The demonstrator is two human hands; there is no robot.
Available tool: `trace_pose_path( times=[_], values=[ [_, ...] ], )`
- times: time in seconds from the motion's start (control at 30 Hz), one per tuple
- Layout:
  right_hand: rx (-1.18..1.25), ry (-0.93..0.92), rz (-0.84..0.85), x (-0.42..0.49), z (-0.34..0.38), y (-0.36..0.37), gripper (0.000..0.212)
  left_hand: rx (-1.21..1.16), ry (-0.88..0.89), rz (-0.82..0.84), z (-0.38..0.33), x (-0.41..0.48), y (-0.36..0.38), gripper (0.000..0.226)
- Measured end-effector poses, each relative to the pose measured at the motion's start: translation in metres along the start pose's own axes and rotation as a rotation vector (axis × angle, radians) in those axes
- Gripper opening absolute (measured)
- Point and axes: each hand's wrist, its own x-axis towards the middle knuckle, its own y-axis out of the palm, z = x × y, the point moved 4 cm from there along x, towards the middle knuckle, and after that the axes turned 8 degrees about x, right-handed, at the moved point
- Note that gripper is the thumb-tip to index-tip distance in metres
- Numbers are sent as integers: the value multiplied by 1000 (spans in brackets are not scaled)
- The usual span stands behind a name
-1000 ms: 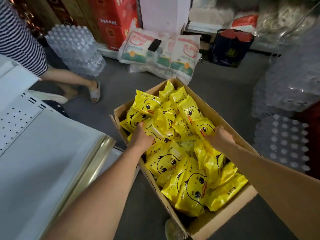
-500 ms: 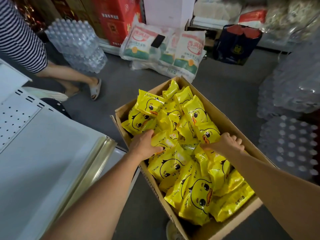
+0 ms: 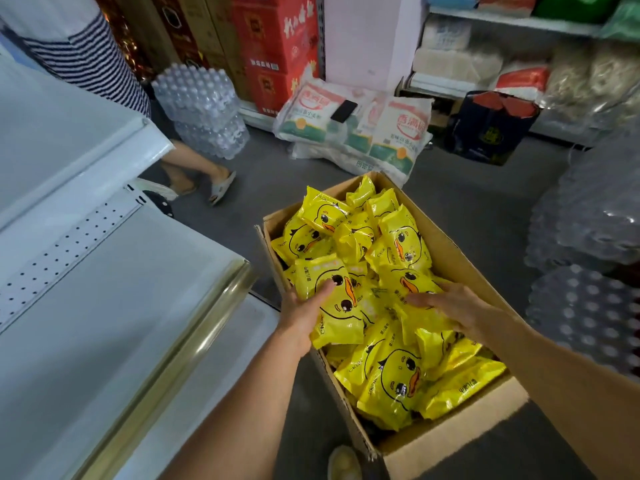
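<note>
An open cardboard box [image 3: 465, 263] on the grey floor holds several yellow snack packets printed with a duck face [image 3: 391, 379]. My left hand [image 3: 299, 318] is at the box's left wall and grips the left edge of one yellow packet [image 3: 337, 299], which is raised and tilted above the pile. My right hand [image 3: 450, 306] lies on the packets in the middle of the box, its fingers stretched out toward the left and resting on top of them.
A white metal shelf [image 3: 104, 306] with a gold front rail stands to the left of the box. A person in a striped top [image 3: 79, 46] stands at the far left. Shrink-wrapped bottle packs [image 3: 201, 109], flour bags [image 3: 360, 129] and a dark bag [image 3: 488, 129] line the floor.
My left hand has pulled one packet up out of the pile toward the box's left side. My right hand has uncurled and now lies flat. The view has shifted nearer the shelf.
</note>
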Motion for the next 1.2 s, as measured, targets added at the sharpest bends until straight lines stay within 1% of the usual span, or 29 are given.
trace_pose_path(
  times=[0.03, 0.07, 0.1, 0.13, 0.17, 0.2, 0.23, 0.27, 0.3, 0.33, 0.37, 0.43, 0.5, 0.53, 0.57, 0.6, 0.67, 0.7, 0.73, 0.8, 0.87, 0.93, 1.0, 1.07, 1.13, 1.2],
  values=[
    [21, -47, 63, -14, 2, 5, 128, -36, 0, -9, 7, -5, -3, 108],
    [16, -97, 130, -29, 6, 12, 126, -51, 0, -22, 14, -12, -7, 108],
    [-16, -158, 197, -44, 9, 21, 113, -54, 1, -31, 11, -36, -7, 108],
    [-58, -234, 252, -60, 12, 30, 96, -62, 9, -38, 7, -59, -7, 103],
    [-94, -296, 284, -78, 16, 40, 78, -86, 17, -38, 5, -81, -7, 92],
    [-135, -368, 307, -97, 20, 50, 70, -146, 23, -19, 3, -104, -5, 78],
    [-193, -439, 321, -114, 20, 58, 70, -229, 18, 15, 3, -126, -4, 71],
    [-239, -502, 330, -130, 19, 65, 74, -313, 11, 57, 5, -145, -4, 75],
    [-276, -549, 335, -143, 17, 70, 75, -376, 24, 103, 8, -162, -5, 86],
    [-308, -593, 339, -157, 14, 74, 72, -417, 60, 140, 11, -178, -7, 96],
    [-349, -639, 339, -173, 12, 78, 66, -441, 106, 173, 14, -196, -12, 101],
    [-471, -742, 284, -201, 7, 85, 59, -454, 216, 203, 25, -229, -22, 95],
    [-608, -817, 186, -227, 1, 93, 67, -478, 325, 236, 36, -264, -33, 81],
    [-655, -850, 161, -240, -2, 99, 69, -496, 369, 251, 42, -280, -39, 76],
    [-674, -884, 171, -253, -5, 106, 69, -507, 388, 238, 49, -293, -47, 74],
    [-673, -903, 205, -264, -8, 113, 67, -525, 392, 194, 55, -306, -55, 75],
    [-621, -935, 329, -289, -12, 131, 59, -570, 380, 38, 67, -328, -76, 73],
    [-583, -950, 386, -303, -13, 141, 54, -582, 389, -36, 71, -341, -88, 67],
    [-528, -962, 408, -313, -14, 151, 48, -597, 411, -84, 75, -353, -100, 60],
    [-413, -985, 361, -327, -13, 169, 43, -638, 461, -162, 82, -377, -125, 47],
    [-363, -973, 296, -341, -12, 189, 53, -698, 497, -221, 91, -396, -151, 42],
    [-362, -890, 273, -359, -12, 212, 61, -721, 534, -276, 100, -414, -178, 42],
    [-381, -873, 285, -383, -13, 237, 55, -727, 571, -334, 110, -433, -204, 39],
    [-375, -933, 300, -407, -14, 263, 50, -740, 596, -393, 122, -453, -232, 37],
    [-297, -984, 337, -431, -18, 291, 49, -749, 615, -447, 138, -472, -260, 40],
    [-240, -981, 397, -455, -28, 322, 49, -754, 649, -483, 154, -492, -288, 44]
  ],
)
